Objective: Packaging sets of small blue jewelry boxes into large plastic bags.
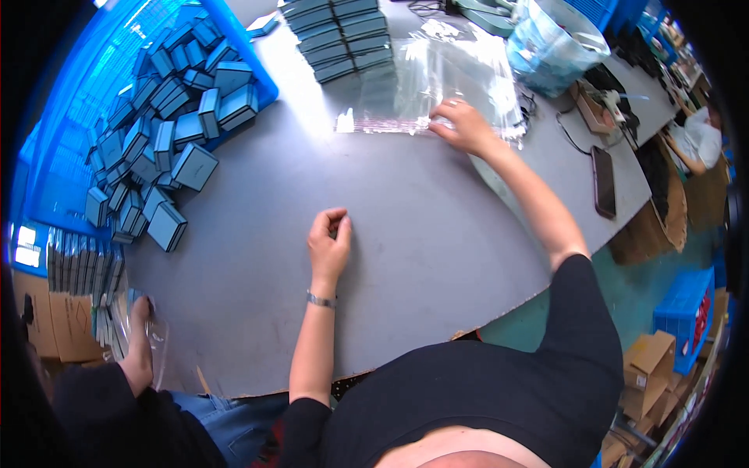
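At far left, a row of thin boxes (82, 261) is standing on edge, apparently film-wrapped and finished; a co-worker's hand (141, 309) is resting just beside it. Loose blue-grey boxes (165, 144) are filling and spilling from the blue crate (256, 62), so much sorting is seemingly remaining. The left hand (331, 240) is hanging loosely curled above the table (whether it is holding anything small, I cannot tell). Behind, a two-column stack (367, 37) is standing arranged. Clear plastic bags (460, 78) are lying flat, evidently unfilled; the right hand (460, 126) is touching their near edge, its grip indeterminable.
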`<action>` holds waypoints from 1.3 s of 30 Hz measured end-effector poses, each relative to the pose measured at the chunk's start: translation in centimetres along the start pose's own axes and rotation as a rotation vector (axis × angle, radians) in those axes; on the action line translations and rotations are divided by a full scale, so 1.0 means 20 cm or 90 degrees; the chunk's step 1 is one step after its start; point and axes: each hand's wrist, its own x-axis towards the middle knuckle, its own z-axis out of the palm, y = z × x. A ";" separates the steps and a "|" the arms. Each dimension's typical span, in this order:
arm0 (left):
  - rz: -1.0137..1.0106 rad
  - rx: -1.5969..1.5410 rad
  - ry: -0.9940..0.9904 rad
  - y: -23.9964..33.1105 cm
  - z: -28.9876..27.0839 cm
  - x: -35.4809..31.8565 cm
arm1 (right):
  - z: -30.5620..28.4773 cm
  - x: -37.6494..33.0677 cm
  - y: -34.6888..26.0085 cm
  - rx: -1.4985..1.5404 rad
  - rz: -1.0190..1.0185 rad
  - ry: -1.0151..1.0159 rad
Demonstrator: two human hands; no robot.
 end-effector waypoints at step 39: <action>0.019 0.274 0.169 -0.21 -0.73 -0.33 | -0.15 1.82 -1.52 -0.296 -0.477 0.353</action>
